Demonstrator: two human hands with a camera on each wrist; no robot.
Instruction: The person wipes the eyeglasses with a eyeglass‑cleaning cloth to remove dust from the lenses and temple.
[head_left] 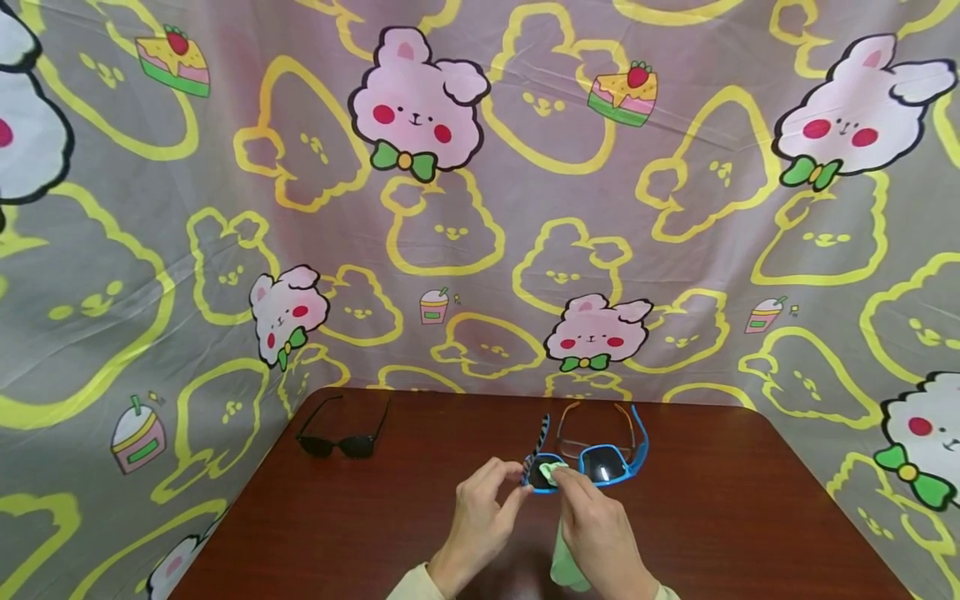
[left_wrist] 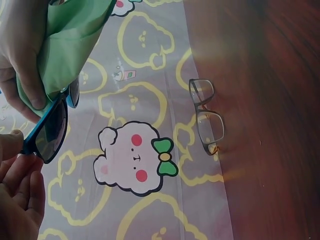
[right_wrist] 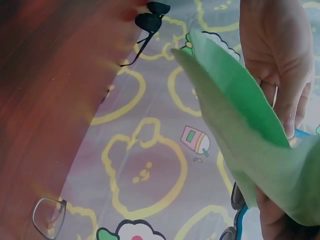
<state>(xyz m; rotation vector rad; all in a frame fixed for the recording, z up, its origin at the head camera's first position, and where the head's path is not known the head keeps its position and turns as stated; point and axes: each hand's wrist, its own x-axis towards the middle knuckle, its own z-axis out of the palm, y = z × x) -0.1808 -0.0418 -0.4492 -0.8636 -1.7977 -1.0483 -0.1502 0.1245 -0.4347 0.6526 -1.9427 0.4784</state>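
Blue-framed sunglasses [head_left: 606,467] with dark lenses and a black-striped temple are held up over the table, temples unfolded. My left hand [head_left: 480,518] pinches them at the left hinge corner between thumb and fingers. A light green cleaning cloth [head_left: 567,557] is gripped in my right hand [head_left: 600,525], which presses a fold of it onto the left lens. The rest of the cloth hangs below that hand. In the left wrist view, the cloth [left_wrist: 75,47] covers part of the sunglasses [left_wrist: 51,131] near the bridge.
Clear eyeglasses [left_wrist: 202,106] with orange-brown temples lie behind the blue pair on the dark reddish table [head_left: 360,508]. Black sunglasses [head_left: 356,447] rest at the back left, temples unfolded. A patterned curtain [head_left: 450,250] surrounds the table's back and sides.
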